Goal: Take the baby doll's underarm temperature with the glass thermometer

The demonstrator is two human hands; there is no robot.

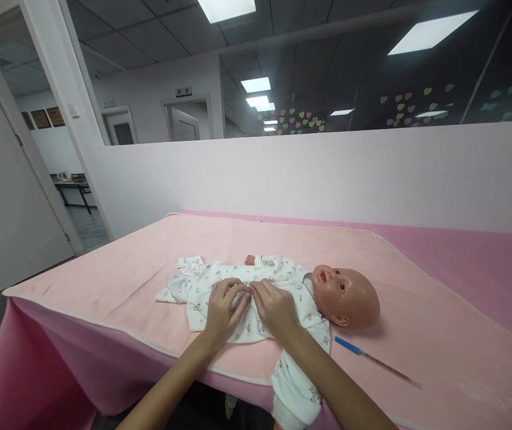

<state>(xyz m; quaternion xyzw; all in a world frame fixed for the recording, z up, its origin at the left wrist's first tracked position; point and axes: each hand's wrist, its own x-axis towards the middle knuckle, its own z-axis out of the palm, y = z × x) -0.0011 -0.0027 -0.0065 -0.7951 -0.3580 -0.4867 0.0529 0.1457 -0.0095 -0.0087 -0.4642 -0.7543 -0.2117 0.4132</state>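
Note:
A baby doll [349, 297] lies on its back on a pink blanket, its head to the right. It is dressed in a white patterned romper [283, 272]. My left hand [227, 307] and my right hand [274, 306] meet over the front of the romper at the doll's belly. The fingers of both hands are bent and pinched together at the cloth; the exact spot between the fingertips is hidden. One sleeved arm of the doll hangs over the near table edge, under my right forearm.
A thin stick with a blue handle [348, 345] lies on the blanket [417, 310] to the right of the doll. Pink cloth [50, 358] drapes over the table's near left edge. Behind the table stands a white half wall [327, 179] with glass above. A door [9, 179] is at the left.

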